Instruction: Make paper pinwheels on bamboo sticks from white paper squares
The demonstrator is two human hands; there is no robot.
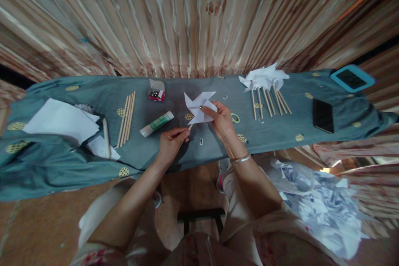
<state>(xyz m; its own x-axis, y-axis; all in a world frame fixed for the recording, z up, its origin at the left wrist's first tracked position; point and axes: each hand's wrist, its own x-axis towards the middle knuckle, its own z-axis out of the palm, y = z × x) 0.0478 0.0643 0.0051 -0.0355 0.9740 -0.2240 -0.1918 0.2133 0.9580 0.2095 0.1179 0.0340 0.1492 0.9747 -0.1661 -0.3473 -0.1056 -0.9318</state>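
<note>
A white paper pinwheel (pixel 199 102) with a small dark pin at its centre is held over the middle of the cloth-covered table. My right hand (pixel 222 119) grips its right side, the thumb lying by the pin. Below the pinwheel, my left hand (pixel 173 141) pinches a thin stick whose short tip shows just under the paper. Left of the pinwheel is a glue tube (pixel 157 124), and behind that an open small red and white box (pixel 156 91) of metal pins. Part of a pair of scissors (pixel 235 118) with yellow-green handles shows beside my right hand.
Several wooden sticks (pixel 126 119) and white paper sheets (pixel 64 120) with a white pen-like tool (pixel 106 138) lie left. Several pinwheels on sticks (pixel 266 79), a black phone (pixel 323 115) and a blue-framed device (pixel 352 78) lie right. Crumpled paper (pixel 330 203) fills a bag below the table.
</note>
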